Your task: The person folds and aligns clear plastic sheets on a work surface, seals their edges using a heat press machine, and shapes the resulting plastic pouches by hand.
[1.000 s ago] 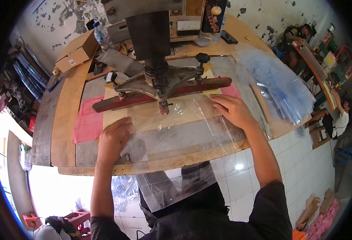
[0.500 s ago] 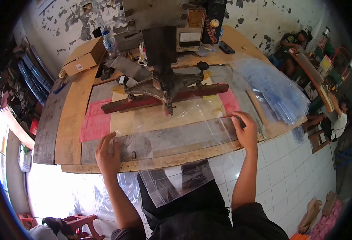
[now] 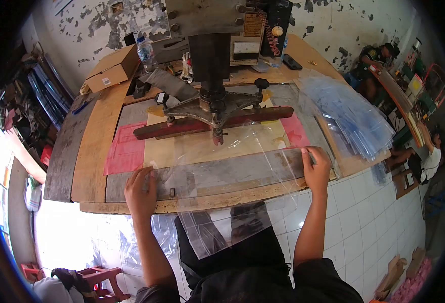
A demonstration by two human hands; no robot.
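Observation:
A clear plastic sheet [image 3: 217, 189] lies across the front of the worktable, and its near part hangs over the edge above my lap. My left hand [image 3: 140, 191] rests at the front left, beside the sheet, with fingers bent and thumb apart. At the front right, my right hand [image 3: 316, 169] has its fingertips near the end of the grey metal strip [image 3: 232, 174]; thumb and fingers are spread. Nothing shows in either hand. Beyond the sheet, a press with a long red bar [image 3: 182, 127] stands over a yellow sheet [image 3: 164, 149] with pink ends.
Stacked clear plastic sheets [image 3: 349, 111] lie to the right. A cardboard box [image 3: 112, 70], a water bottle [image 3: 145, 53] and a phone [image 3: 292, 62] sit toward the back. Two people are at a bench [image 3: 399, 96] on the far right.
The view has shifted slightly. My right hand has moved a little to the right, while my left hand stays at about the same spot on the table.

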